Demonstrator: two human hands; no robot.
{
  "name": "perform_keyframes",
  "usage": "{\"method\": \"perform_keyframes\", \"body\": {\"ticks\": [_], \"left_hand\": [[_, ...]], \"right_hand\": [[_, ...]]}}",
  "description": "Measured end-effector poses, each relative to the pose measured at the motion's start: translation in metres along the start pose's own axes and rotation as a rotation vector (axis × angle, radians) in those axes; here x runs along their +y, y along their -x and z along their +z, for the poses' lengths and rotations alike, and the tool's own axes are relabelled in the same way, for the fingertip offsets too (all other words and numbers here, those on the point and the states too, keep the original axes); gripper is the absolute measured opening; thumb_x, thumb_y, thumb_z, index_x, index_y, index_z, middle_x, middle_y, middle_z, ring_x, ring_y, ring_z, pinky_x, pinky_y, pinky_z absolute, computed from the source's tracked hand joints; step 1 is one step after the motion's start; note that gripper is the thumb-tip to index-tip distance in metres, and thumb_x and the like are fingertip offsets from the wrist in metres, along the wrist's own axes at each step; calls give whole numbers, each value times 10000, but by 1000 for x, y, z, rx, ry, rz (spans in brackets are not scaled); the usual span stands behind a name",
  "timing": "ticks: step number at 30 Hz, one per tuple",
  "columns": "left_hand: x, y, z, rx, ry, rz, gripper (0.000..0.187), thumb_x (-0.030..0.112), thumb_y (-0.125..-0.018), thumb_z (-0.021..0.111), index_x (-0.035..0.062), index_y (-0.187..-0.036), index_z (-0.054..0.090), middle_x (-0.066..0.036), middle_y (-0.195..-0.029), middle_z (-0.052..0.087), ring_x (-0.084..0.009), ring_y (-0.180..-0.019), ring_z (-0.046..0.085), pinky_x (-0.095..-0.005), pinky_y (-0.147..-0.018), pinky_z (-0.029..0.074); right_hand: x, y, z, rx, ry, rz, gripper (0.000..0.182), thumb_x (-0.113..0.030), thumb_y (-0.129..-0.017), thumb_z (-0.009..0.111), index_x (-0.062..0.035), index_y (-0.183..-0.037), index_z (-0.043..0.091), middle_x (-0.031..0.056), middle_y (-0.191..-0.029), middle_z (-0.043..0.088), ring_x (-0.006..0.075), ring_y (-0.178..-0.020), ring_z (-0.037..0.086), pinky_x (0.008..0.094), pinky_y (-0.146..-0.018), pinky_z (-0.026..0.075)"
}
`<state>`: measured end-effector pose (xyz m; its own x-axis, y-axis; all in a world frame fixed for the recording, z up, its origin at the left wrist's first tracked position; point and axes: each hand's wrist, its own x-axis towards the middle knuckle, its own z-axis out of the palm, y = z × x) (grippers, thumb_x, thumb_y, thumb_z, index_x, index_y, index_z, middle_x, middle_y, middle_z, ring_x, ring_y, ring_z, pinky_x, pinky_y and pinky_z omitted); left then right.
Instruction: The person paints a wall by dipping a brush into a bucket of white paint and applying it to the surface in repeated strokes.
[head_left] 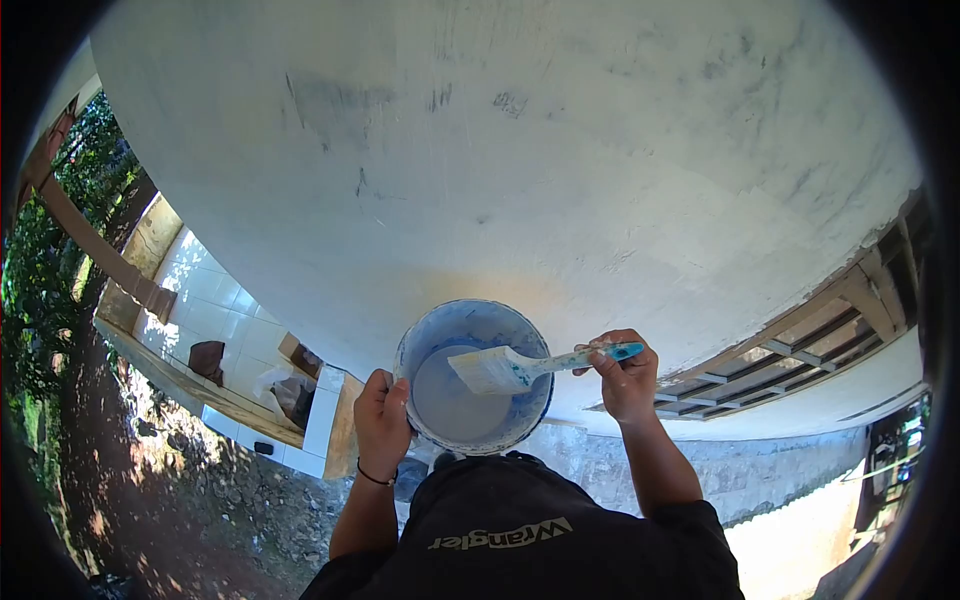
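Note:
My right hand [622, 376] is closed around the blue handle of a wide paintbrush [492, 371]. Its bristles, coated in white paint, hang over the inside of a paint bucket [524, 420]. Pale liquid paint [440, 402] fills the lower part of the bucket, and streaks of blue and white cover its inner wall. On the bucket's left side my left hand [382, 414] grips the rim, thumb upward. The bucket is close in front of my dark shirt [520, 530].
A large whitewashed wall [480, 180] with dark scuffs rises right ahead. At the right is a wooden-framed window [780, 350]. To the left lie a tiled porch [225, 315] with a bag [285, 395] on it, a post [105, 250], and rough ground [240, 520].

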<state>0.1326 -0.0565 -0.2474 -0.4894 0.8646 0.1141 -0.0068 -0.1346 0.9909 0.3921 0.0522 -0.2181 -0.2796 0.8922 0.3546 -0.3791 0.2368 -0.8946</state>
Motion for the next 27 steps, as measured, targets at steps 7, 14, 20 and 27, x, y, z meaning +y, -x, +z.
{"method": "perform_keyframes", "body": {"ticks": [7, 14, 20, 27], "left_hand": [[3, -3, 5, -31, -15, 30, 296, 140, -893, 495, 70, -651, 340, 34, -535, 354, -14, -471, 334, -212, -399, 266], [-1, -5, 4, -30, -80, 50, 314, 137, -881, 509, 54, -639, 327, 21, -533, 316, -31, -510, 306, -237, -429, 257], [4, -4, 3, -25, -45, 36, 313, 142, -882, 511, 60, -637, 335, 26, -529, 319, -28, -500, 315, -233, -421, 261], [31, -9, -4, 40, 17, -64, 306, 174, -888, 508, 85, -637, 358, 25, -508, 373, -42, -388, 380, -216, -342, 312]], "right_hand": [[1, 6, -11, 58, -48, -11, 115, 34, -834, 565, 31, -946, 539, 168, -844, 614, 253, -741, 646, 364, -654, 560], [-1, 5, -17, 25, -113, -75, 112, 26, -833, 571, 22, -941, 541, 159, -843, 620, 262, -771, 651, 379, -656, 565], [-4, 7, -14, 12, -194, -79, 109, 11, -839, 576, 24, -942, 541, 167, -851, 622, 254, -775, 647, 379, -670, 561], [-29, -26, 24, 71, -19, -119, 130, -21, -855, 571, 14, -973, 531, 142, -877, 597, 253, -756, 644, 363, -644, 578]]}}
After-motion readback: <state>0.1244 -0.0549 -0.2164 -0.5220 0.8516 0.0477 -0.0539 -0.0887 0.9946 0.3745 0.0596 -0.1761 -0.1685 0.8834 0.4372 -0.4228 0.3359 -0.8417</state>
